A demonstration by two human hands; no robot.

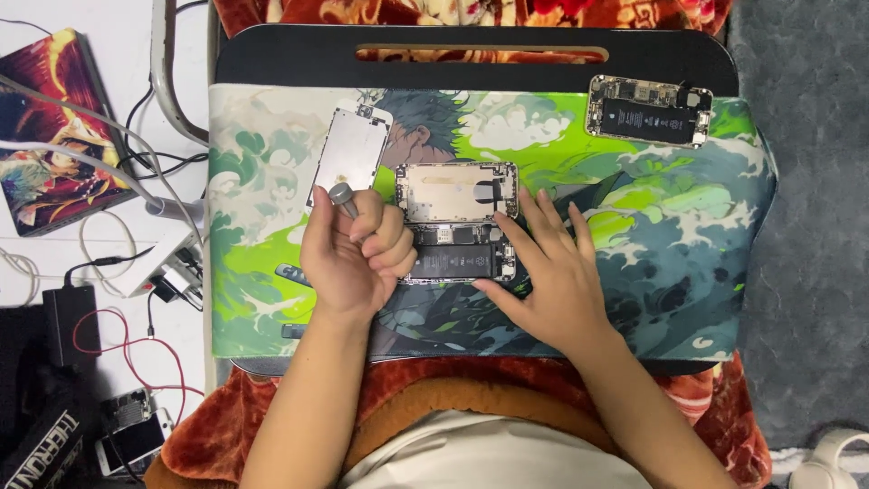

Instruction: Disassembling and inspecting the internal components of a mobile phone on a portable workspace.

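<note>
upper left of the mat (688, 272): a detached screen panel (348, 154), face down. upper right: a second opened phone (649, 110) with dark battery. far left: cables, a black adapter (70, 321), a colourful book (50, 136). centre frame: opened phone (457, 222), folded out in two halves, between both hands. left hand (353, 254) curled tight around a screwdriver (344, 197), grey cap up, tip hidden behind fingers. right hand (552, 272) flat, fingers spread, fingertips and thumb steadying the phone's right edge.
</note>
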